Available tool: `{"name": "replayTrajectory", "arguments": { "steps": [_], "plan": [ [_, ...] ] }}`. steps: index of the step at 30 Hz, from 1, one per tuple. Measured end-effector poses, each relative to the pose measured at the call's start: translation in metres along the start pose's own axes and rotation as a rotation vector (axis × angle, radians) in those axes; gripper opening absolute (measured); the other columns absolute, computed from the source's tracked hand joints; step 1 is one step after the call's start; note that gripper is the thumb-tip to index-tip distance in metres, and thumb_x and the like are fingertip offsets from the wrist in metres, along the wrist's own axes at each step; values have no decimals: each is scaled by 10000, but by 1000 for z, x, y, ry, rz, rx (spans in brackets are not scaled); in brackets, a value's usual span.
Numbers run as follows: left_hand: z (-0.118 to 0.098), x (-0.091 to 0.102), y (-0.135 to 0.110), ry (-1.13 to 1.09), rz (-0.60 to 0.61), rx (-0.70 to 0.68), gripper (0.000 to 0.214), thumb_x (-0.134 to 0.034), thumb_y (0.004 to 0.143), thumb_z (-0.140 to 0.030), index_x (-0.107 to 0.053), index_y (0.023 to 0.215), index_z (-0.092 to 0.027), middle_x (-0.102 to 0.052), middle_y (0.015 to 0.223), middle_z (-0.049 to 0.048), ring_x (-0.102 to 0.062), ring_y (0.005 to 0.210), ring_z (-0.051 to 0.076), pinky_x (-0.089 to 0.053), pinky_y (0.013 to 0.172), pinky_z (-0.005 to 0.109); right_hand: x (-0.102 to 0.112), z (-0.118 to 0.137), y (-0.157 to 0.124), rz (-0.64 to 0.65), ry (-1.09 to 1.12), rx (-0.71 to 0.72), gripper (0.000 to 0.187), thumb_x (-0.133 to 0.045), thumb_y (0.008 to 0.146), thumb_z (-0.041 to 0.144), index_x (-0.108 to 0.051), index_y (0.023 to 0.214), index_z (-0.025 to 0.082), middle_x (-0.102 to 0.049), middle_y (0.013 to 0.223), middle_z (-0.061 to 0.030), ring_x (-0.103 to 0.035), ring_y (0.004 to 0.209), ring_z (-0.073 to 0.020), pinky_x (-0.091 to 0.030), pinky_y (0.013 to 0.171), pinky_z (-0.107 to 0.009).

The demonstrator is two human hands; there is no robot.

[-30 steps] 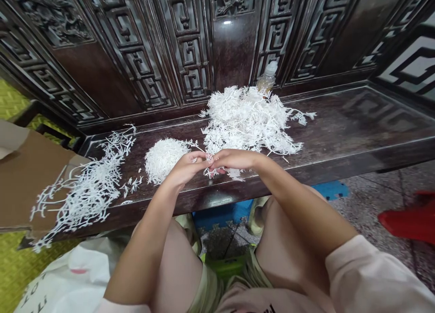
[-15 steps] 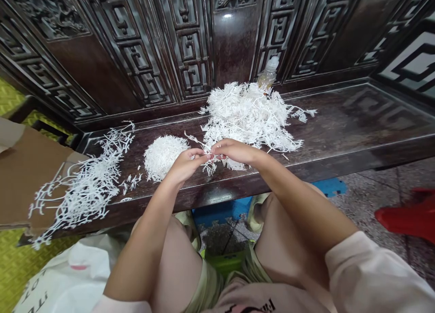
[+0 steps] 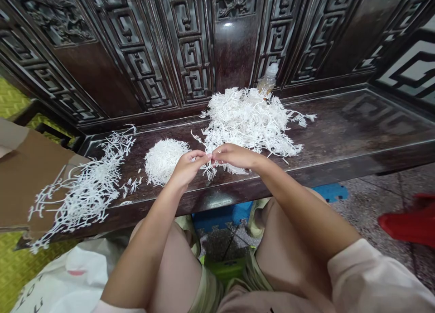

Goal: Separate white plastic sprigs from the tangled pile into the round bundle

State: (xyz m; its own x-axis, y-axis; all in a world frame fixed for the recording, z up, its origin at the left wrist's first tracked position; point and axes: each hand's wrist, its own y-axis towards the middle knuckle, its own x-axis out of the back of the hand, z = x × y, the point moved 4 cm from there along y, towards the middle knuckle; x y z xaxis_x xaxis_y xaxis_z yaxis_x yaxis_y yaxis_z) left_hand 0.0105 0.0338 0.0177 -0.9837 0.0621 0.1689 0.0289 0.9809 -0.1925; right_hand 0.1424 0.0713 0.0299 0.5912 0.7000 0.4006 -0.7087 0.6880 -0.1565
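My left hand [image 3: 189,167] and my right hand [image 3: 236,156] meet fingertip to fingertip over the front of the bench, both pinched closed. Between them is a white branched sprig [image 3: 209,171], mostly covered by my fingers; its ends show above and below them. Just behind my right hand rises a big heap of white branched sprigs [image 3: 249,118]. A rounded mound of small white pieces [image 3: 165,161] lies close to my left hand. Farther left is a tangled pile of bare white stems [image 3: 90,193], partly over the cardboard.
The dark wooden bench [image 3: 340,122] has a carved back panel [image 3: 234,45]. A clear bottle with a white cap [image 3: 268,79] stands behind the heap. Cardboard [image 3: 37,168] covers the left end, and a white bag [image 3: 78,267] lies below. Something red [image 3: 409,220] is on the floor at right.
The view has tilted slightly, so the bench sits a little lower. My fingertips have drawn closer together on the sprig, and the piles look the same.
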Motion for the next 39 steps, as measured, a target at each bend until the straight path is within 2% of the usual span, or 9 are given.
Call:
{"name": "replayTrajectory", "arguments": {
  "steps": [4,12,21,24,29,35,37,39],
  "plan": [
    [-1,0,0,-33,-29,-29,239,-646,583,-353,-581,730,-176,-538,650,-12,-490,651,118,-338,613,241,1,-2,1,-7,85,-10,210,-464,753,271,-621,721,136,-621,775,-42,-490,688,-113,-353,677,-254],
    [-11,-1,-3,-79,-119,-198,130,-572,656,-291,-528,711,-181,-444,609,-34,-421,599,88,-331,609,216,3,6,0,-70,295,31,148,-483,725,227,-571,642,143,-530,626,11,-381,554,-76,-323,604,-237],
    [-10,2,-4,-41,-402,-271,97,-542,681,-270,-503,711,-187,-247,519,-61,-254,459,62,-249,475,192,-3,11,6,-184,259,121,192,-470,719,292,-566,630,152,-540,676,1,-437,638,-92,-330,661,-252],
    [-11,2,-2,-35,-378,-301,110,-548,685,-278,-510,703,-177,-238,521,-63,-250,456,55,-244,469,184,-2,8,8,-279,207,103,209,-446,712,275,-527,560,158,-504,597,12,-410,579,-87,-319,618,-246],
    [-14,-1,-3,-21,-304,-329,131,-532,706,-300,-500,703,-173,-235,520,-63,-247,461,55,-243,475,180,3,6,6,-387,146,111,205,-415,699,229,-412,504,167,-351,494,43,-305,494,-72,-269,525,-232],
    [-18,-12,-4,-79,-262,-306,147,-537,707,-308,-507,709,-164,-339,554,-46,-284,488,55,-241,479,194,2,16,3,-375,93,157,201,-414,715,224,-386,525,165,-315,518,46,-286,501,-64,-258,515,-230],
    [-17,-2,-3,-156,-310,-247,110,-548,696,-258,-504,686,-158,-372,564,-39,-307,496,54,-254,489,198,10,14,-1,-377,91,107,223,-421,728,239,-358,524,172,-316,520,44,-278,489,-63,-263,503,-234],
    [-12,26,-1,-264,-474,-158,70,-502,708,-194,-477,656,-155,-360,550,-41,-292,474,48,-251,479,200,33,3,-10,-517,100,-41,257,-407,759,297,-327,541,187,-330,525,39,-264,461,-66,-264,475,-241]
  ]
}}
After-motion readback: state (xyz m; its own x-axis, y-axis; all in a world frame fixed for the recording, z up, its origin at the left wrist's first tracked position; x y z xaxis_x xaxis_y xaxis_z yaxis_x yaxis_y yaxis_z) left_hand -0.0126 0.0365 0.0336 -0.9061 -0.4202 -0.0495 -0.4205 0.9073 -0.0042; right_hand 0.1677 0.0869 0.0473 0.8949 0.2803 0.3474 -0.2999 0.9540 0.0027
